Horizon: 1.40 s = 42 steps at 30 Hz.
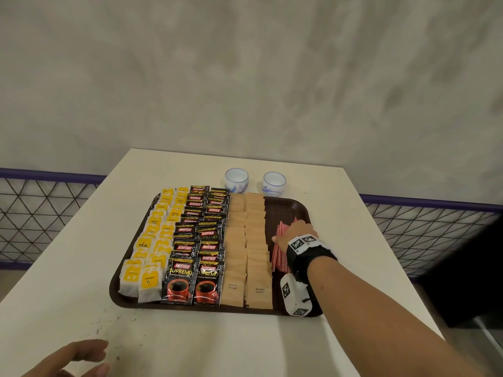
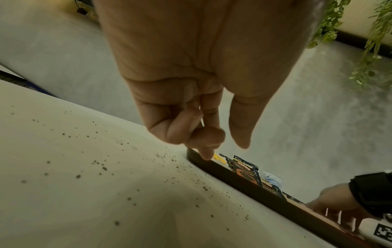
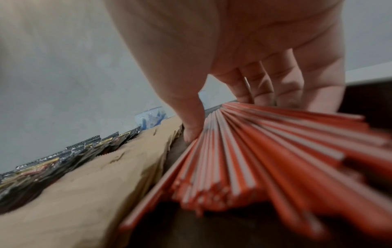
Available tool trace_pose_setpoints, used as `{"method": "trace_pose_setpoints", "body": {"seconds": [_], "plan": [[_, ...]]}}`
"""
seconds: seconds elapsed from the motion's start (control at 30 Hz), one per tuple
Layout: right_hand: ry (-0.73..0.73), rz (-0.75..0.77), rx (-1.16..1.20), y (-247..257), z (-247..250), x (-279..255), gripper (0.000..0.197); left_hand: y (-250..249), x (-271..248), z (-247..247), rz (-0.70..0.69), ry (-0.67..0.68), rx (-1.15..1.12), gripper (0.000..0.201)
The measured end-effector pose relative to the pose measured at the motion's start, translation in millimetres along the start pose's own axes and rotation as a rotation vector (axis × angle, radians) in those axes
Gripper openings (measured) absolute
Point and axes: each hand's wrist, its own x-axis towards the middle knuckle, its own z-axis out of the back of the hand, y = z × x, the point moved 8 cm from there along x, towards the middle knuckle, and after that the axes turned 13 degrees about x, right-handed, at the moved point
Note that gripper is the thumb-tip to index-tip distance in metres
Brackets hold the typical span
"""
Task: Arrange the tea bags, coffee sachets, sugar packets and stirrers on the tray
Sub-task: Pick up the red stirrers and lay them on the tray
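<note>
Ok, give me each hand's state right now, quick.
Left hand: holds nothing, fingers loosely curled, above the table.
Right hand: on the red-and-white stirrers in the tray, thumb and fingers gathering the bundle.

Left hand [image 2: 197,83] above speckled table [image 2: 84,184]

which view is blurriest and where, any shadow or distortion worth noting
Right wrist: blurriest, near ends of the stirrers smear; the right hand looms large. Left wrist: soft shadow on the table below the left hand. Head: sharp, wide-angle bends the table's edges.
</note>
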Motion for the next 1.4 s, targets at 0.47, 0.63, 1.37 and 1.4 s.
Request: {"method": "trace_pose_setpoints", "body": {"seconds": [0.47, 0.63, 1.37, 1.4], "plan": [[0.106, 0.173, -0.013, 9, 38, 10, 0.035, -239, -11, -27, -0.653, 0.025, 0.364, 0.017], [0.186, 0.271, 0.013, 6, 48, 13, 0.051, -315, 36, -80, -0.719, -0.037, 0.622, 0.043], [0.451, 0.455, -0.01, 27, 6, 17, 0.067, -334, 130, -143, -0.336, -0.008, 1.148, 0.073], [0.464, 0.457, 0.0, 27, 5, 16, 0.068, -334, 130, -144, -0.331, -0.009, 1.146, 0.073]]}}
